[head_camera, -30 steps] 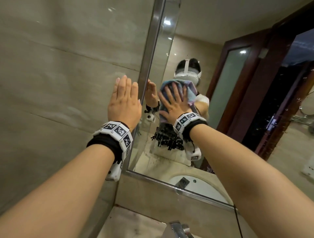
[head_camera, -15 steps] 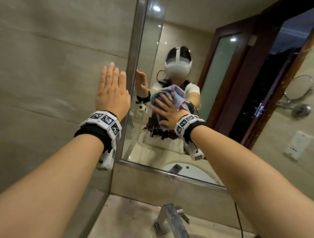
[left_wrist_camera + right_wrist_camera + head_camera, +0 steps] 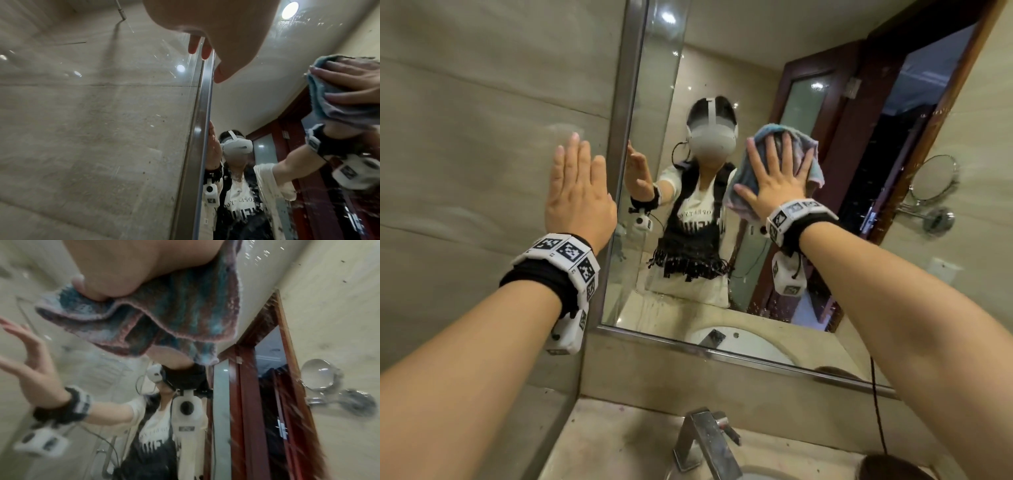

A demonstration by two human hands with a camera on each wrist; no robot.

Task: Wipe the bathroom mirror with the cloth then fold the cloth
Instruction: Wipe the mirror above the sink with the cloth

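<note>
Against the steel-framed wall mirror (image 3: 722, 61), a bunched blue-and-pink striped terry cloth (image 3: 813, 161) lies flat, its long axis roughly vertical, pinned by the right hand (image 3: 774, 181) with fingers spread straight. Left hand (image 3: 577, 192), flat and straight-fingered, presses the beige wall tile (image 3: 482, 137) beside the frame.

Showing up on the cloth (image 3: 804, 164): blue, teal and dusty-pink stripes, pale fuzzy edging. Wearing on both wrists: black bands (image 3: 541, 281) carrying white blocks printed with black-and-white square markers (image 3: 570, 251). Running round the mirror (image 3: 722, 61): brushed silver frame (image 3: 619, 164). Reading as beige stone with faint darker veining: wall tiles (image 3: 482, 137). Reflecting in the glass: dark red-brown door frame, white headset, white shirt with black lettering. Sitting below: silver tap (image 3: 705, 442) on beige counter (image 3: 619, 445).
</note>
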